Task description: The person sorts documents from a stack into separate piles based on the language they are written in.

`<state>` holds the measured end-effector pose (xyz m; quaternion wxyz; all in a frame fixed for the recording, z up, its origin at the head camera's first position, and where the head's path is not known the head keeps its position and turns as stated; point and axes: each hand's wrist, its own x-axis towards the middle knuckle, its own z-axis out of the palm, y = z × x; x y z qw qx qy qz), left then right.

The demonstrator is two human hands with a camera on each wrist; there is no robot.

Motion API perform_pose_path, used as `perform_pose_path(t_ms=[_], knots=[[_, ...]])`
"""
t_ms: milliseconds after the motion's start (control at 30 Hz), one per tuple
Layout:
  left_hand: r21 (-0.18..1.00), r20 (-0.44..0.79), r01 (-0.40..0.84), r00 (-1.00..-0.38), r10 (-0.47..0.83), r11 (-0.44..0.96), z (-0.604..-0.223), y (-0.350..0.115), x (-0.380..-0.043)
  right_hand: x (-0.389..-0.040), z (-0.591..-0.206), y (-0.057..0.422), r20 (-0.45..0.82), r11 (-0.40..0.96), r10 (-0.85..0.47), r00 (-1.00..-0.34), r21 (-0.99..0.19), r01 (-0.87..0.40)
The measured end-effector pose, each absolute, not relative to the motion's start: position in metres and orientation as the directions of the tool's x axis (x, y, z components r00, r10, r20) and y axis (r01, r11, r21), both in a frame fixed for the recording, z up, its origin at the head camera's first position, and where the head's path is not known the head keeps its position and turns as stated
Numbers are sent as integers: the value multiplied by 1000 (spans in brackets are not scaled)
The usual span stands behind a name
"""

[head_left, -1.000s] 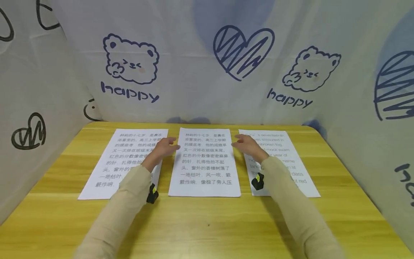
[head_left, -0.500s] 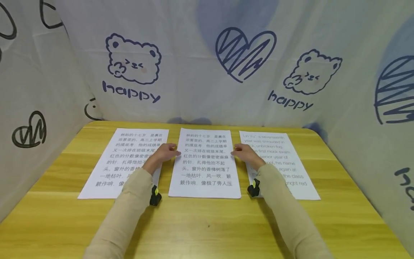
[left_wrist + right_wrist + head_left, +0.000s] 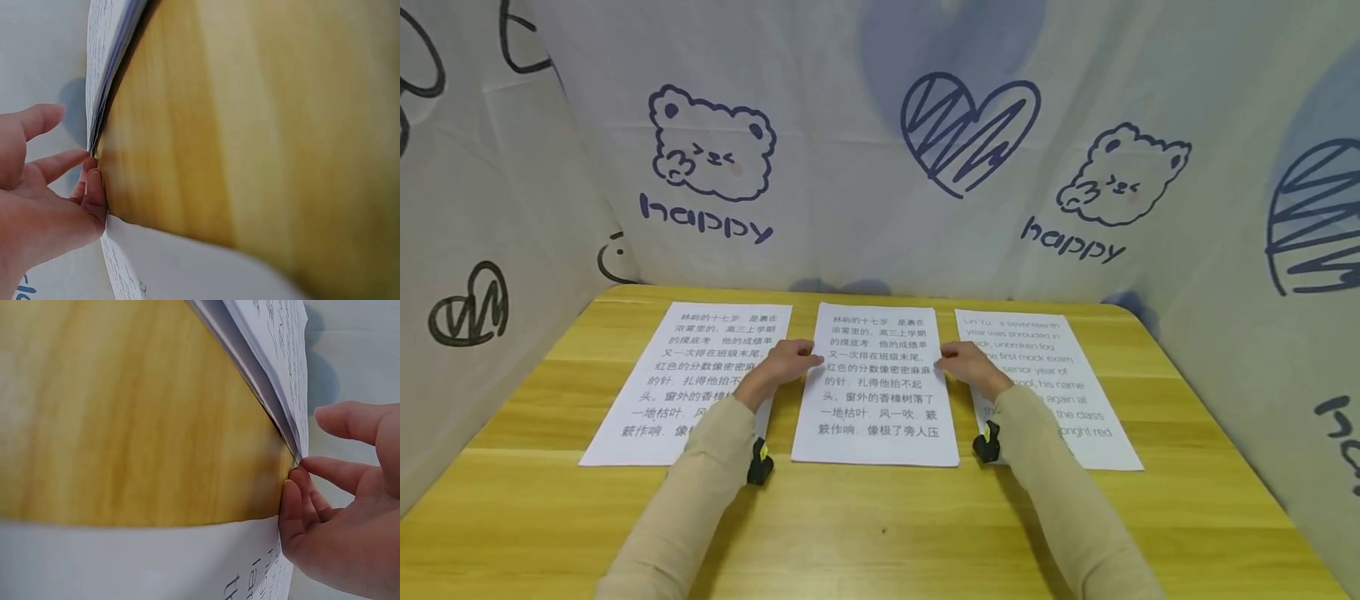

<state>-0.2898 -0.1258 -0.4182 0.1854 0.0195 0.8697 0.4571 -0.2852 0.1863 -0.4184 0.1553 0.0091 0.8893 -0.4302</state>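
The white, dark-printed paper stack (image 3: 876,383) runs lengthwise away from us; our left hand (image 3: 784,362) and right hand (image 3: 970,364) touch its edges, grip wide.

Even light, pale glare on the table (image 3: 857,510), soft blur in wrist views

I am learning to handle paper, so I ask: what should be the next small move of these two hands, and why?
Probably press the left hand and right hand gently inward on the middle paper stack. Both touch its opposite side edges, and the right wrist view shows its layers slightly apart, so an even push may square them.
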Motion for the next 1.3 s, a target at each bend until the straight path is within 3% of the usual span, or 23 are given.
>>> perform_pose_path(t_ms=[367,733,900,1300], knots=[[812,-290,-115,-931,224,572,-417,-127,-288,-282,-402,188,-290,654,-210,-934,-752,86],[778,-174,-1,-961,215,628,-405,-123,-291,-282,-399,184,-255,638,-118,-960,-760,124],[818,-170,-34,-968,185,575,-404,-118,-293,-285,-402,181,-196,553,-53,-979,-822,134],[896,-211,-152,-972,99,417,-407,-124,-299,-286,-396,176,-219,417,-30,-975,-890,186]])
